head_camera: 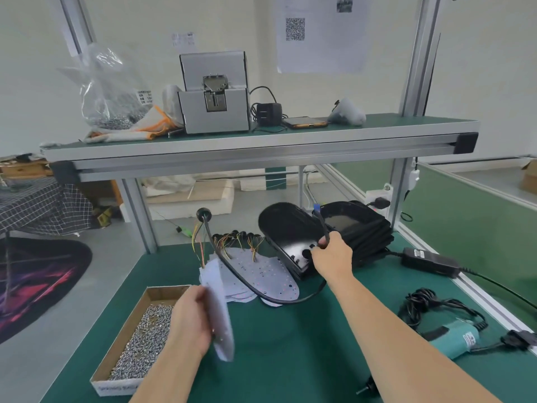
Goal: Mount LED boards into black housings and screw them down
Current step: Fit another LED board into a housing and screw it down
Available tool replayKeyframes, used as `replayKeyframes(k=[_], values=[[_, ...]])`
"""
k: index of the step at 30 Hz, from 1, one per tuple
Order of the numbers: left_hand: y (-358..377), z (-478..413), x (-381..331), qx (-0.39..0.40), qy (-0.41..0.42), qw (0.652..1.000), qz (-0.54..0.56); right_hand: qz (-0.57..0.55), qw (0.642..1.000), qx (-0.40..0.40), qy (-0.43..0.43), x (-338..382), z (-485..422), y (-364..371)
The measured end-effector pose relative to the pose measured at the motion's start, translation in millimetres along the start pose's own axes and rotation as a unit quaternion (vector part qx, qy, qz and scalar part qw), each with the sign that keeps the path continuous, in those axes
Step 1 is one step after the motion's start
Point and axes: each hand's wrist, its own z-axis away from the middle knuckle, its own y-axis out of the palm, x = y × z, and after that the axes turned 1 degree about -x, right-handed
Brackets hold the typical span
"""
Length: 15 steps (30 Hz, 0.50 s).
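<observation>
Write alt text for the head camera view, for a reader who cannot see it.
The person's left hand holds a white LED board on edge above a green table, while the right hand grips a black cable at a tilted black housing. A cardboard box of screws sits at the left, a teal electric screwdriver at the right.

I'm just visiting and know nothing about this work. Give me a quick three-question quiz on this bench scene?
1. True or false: the left hand holds a white LED board.
2. What does the right hand pinch? A) a black cable B) a glove C) a phone
3. Fill in: the cardboard box by the left hand holds loose ____.
Key: 1 true; 2 A; 3 screws.
</observation>
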Motion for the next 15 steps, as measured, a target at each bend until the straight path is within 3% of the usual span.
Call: replayKeyframes(k=[4,9,11,15], values=[[-2,-1,-11,-0.014,0.065,0.983,-0.169,-0.005,0.999,0.014,-0.049,-1,11,-7],[-3,6,-28,-0.011,0.127,0.954,-0.271,0.115,0.979,0.073,-0.15,-7,20,-18],[0,9,-33,0.024,0.164,0.954,-0.249,0.17,0.956,0.113,-0.21,-10,27,-23],[3,10,-34,0.131,0.2,0.904,-0.356,0.19,0.908,0.23,-0.294,-13,45,-22]])
